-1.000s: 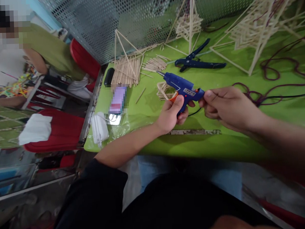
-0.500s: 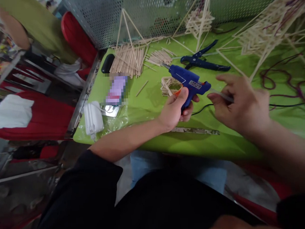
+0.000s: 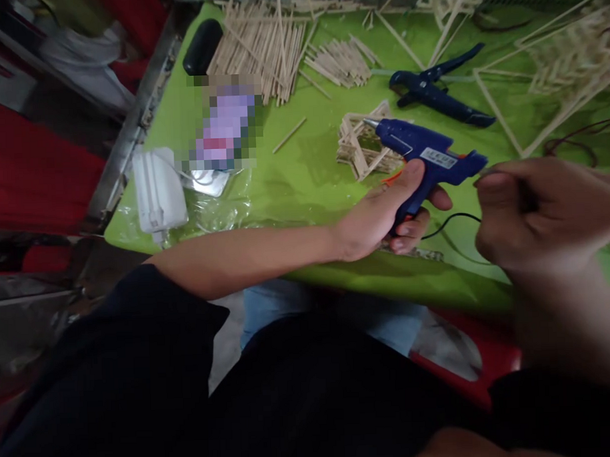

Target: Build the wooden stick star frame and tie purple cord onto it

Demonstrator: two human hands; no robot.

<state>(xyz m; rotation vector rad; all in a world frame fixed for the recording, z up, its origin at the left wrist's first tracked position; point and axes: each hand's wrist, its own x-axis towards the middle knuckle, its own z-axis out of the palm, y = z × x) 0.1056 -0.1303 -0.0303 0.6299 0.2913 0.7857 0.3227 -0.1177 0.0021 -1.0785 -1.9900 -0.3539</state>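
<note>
My left hand (image 3: pixel 389 209) is wrapped around the handle of a blue hot glue gun (image 3: pixel 427 151), its metal nozzle pointing left. Just behind the gun's rear end, my right hand (image 3: pixel 544 213) is closed in a pinch on a glue stick, which the fingers now mostly hide. Under and beyond the nozzle lies a small stacked frame of wooden sticks (image 3: pixel 355 147), partly covered by the gun. Farther back rests a dark blue cutter tool (image 3: pixel 438 94) with its handles spread.
Bundles of wooden sticks (image 3: pixel 263 50) and a shorter pile (image 3: pixel 342 62) lie at the back of the green table (image 3: pixel 284 196). A phone (image 3: pixel 226 128), a white adapter (image 3: pixel 158 190) and a black case (image 3: pixel 203 47) are on the left. Stick structures (image 3: pixel 574 66) stand back right.
The view has tilted down and shifted. My right hand has turned and closed more tightly, hiding the pale glue stick that showed between its fingers. My left hand keeps its hold on the glue gun.
</note>
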